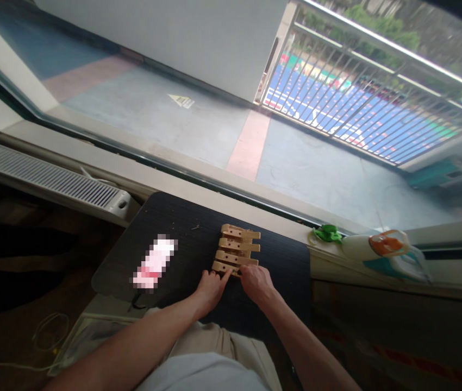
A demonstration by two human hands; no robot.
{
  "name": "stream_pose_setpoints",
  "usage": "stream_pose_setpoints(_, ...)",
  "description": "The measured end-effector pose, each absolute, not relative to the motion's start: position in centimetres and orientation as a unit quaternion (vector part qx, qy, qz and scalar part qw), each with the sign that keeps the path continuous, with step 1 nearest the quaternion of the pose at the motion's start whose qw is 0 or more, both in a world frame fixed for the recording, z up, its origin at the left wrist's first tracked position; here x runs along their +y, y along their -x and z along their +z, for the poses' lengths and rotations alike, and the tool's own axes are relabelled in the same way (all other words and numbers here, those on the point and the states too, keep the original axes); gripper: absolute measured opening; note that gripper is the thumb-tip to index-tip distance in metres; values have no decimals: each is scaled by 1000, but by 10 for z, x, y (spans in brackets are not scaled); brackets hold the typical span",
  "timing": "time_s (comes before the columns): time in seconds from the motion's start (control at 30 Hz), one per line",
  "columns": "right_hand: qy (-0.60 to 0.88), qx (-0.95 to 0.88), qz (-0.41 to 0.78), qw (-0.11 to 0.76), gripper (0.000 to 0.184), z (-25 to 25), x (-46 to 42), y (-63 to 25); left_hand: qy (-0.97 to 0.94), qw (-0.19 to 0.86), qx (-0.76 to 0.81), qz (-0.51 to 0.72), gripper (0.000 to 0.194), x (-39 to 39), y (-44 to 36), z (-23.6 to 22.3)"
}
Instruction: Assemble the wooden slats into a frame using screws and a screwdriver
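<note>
Several light wooden pieces (237, 245) with round dark holes lie side by side in a row on a dark tabletop (283, 260). My left hand (210, 290) is at the left end of the nearest piece, its fingers pressed against the wood and one finger stretched along it. At the right end of that same piece my right hand (257, 279) is closed, its fingertips curled over the edge and partly hidden. Small thin bits like screws or nails (195, 227) lie behind the row, to the left.
A pixelated pink and white item (155, 263) lies on the table's left side. Beyond is a window ledge with a green object (326, 233) and a bottle with an orange top (388, 243). A white radiator (51, 171) stands at left; a pale cable (51, 331) lies below.
</note>
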State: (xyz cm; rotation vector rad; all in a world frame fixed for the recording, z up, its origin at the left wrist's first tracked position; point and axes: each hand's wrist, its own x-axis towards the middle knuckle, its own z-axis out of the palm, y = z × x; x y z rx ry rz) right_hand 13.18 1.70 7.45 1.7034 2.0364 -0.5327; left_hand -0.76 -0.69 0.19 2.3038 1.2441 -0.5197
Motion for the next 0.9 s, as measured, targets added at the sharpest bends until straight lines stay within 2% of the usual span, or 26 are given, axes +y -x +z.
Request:
stream_pose_setpoints(0.27,-630,724,-188,208,26,72,10,-118,-839,230,456,-190,59,-7,7,3)
stream_pose_setpoints(0.47,-650,707,-183,210,30,75,9,-127,-842,230,448,-195,65,-7,8,2)
stream_pose_setpoints(0.9,-612,731,-195,229,25,79,16,-127,-836,246,450,-197,65,-5,6,2)
